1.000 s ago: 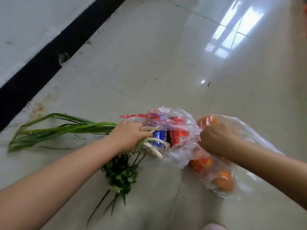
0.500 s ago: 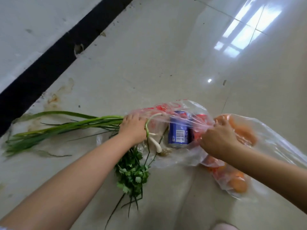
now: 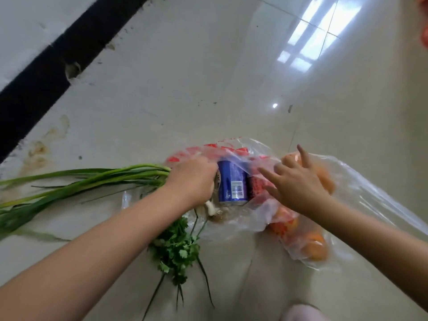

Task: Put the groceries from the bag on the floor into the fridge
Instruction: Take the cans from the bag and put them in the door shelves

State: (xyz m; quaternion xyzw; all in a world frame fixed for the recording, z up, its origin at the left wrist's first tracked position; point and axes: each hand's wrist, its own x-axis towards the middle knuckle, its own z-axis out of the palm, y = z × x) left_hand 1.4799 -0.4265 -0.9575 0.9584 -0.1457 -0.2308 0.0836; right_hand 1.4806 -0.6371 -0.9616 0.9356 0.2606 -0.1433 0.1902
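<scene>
On the floor, head view: barely started, by the look of it. Clear plastic bag [image 3: 250, 218] lying open on pale glossy tiles [image 3: 185, 89], blue can [image 3: 231, 184] and red can [image 3: 256, 187] inside, oranges [image 3: 315, 249] in a second clear bag [image 3: 370, 200] alongside. Left hand [image 3: 192, 179] curled round the spring onions [image 3: 81, 184] at the bag's mouth. Right hand [image 3: 294, 184] fingers spread, touching plastic, gripping nothing. Coriander [image 3: 176, 246] loose on the tiles just below the bag. No fridge in sight. Black skirting [image 3: 46, 66] under a white wall, window glare on the tiles, brown stains near the skirting.
</scene>
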